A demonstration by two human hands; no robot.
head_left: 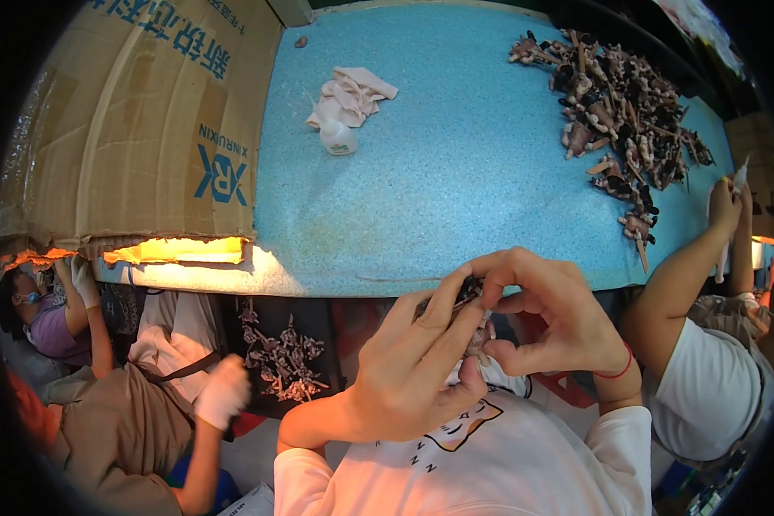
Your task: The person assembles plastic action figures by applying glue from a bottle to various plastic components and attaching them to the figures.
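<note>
Close to my chest, over the near edge of the blue table (pixel 387 232), I hold a small figurine (pixel 468 292) with black and pinkish-brown parts. My left hand (pixel 413 365) is closed around it from the left, its fingers covering most of the piece. From the other side, my right hand (pixel 563 318) pinches the figurine with bent fingers and thumb. Much of its shape is hidden between the hands. A heap of similar dark and pinkish figurines (pixel 632 129) lies on the table at the far right, some with flat tan pieces sticking out.
A large cardboard box (pixel 146 129) stands at the left. A white bottle (pixel 337 139) rests against a crumpled pale cloth (pixel 357 93). More figurines (pixel 285 357) fill a dark container below the table edge. Co-workers sit on both sides; one gloved hand (pixel 224 394) is near my left arm.
</note>
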